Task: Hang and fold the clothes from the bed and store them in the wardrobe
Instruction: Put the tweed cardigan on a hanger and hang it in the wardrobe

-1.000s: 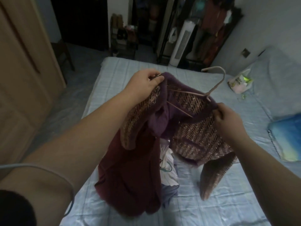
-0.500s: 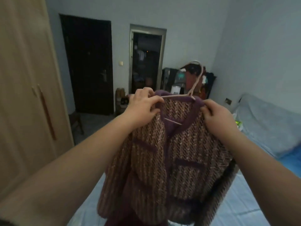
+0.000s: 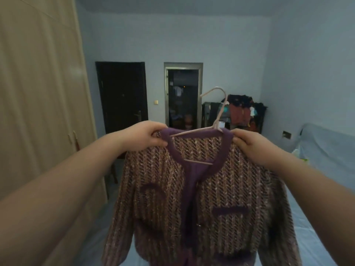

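A person holds a tweed cardigan (image 3: 201,198) up in the air to the right of the wardrobe (image 3: 38,93), its front facing the camera and its sleeves hanging down. The cardigan sits on a pale hanger (image 3: 220,114) (the hook sticks up above the purple collar, tilted to the right). The left hand (image 3: 146,136) pinches the shoulder nearer the wardrobe, fingers curled round the knit beside the collar. The right hand (image 3: 249,144) grips the shoulder farther from the wardrobe in the same way. The bed (image 3: 309,252) lies low on the far side of the cardigan from the wardrobe. Beyond the wardrobe's far end stand a dark door (image 3: 121,96) and an open doorway (image 3: 182,96).
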Demonstrator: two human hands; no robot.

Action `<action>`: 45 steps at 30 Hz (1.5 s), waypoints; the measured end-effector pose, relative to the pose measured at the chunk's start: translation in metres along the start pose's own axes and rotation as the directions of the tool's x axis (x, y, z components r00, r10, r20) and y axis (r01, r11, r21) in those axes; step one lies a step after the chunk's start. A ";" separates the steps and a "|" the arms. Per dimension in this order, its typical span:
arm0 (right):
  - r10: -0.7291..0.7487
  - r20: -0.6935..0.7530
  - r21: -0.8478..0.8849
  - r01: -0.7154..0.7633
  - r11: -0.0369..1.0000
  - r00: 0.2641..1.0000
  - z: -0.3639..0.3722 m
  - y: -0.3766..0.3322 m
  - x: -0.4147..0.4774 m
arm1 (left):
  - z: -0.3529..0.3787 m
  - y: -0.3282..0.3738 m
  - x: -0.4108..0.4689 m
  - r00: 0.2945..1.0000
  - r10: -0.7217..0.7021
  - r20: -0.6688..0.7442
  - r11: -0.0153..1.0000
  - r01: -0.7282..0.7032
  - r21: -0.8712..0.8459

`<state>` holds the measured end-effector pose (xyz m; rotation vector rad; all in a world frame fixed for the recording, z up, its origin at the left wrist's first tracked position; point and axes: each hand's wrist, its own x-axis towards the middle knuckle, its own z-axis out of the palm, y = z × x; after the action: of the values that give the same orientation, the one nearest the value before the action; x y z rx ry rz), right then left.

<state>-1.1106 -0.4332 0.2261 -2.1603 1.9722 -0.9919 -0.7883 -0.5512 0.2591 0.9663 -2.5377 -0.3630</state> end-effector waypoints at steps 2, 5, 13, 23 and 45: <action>-0.003 0.021 0.081 0.001 0.997 1.000 0.005 -0.002 0.000 | -0.008 0.012 -0.006 1.000 0.000 0.014 0.999 0.000 0.033; -0.094 0.026 -0.020 0.094 0.995 0.995 0.014 -0.010 0.004 | -0.016 0.029 -0.014 0.999 -0.029 -0.026 0.994 0.032 0.105; -0.307 0.055 -0.005 0.307 0.952 0.950 0.018 -0.055 0.024 | 0.001 0.082 -0.038 0.986 -0.159 -0.059 0.970 0.167 0.174; -0.471 0.186 0.097 0.461 0.882 0.862 0.029 -0.067 0.036 | -0.025 0.095 -0.161 0.826 -0.280 -0.490 0.907 0.394 0.147; -0.886 -0.134 0.306 0.869 0.389 0.443 0.127 -0.398 -0.065 | -0.110 0.185 -0.510 0.317 -0.688 -0.653 0.335 0.937 0.102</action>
<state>-0.6999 -0.3484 0.2762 -2.9235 0.3449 -1.1731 -0.4969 -0.0809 0.2867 2.2603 -1.3756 0.2809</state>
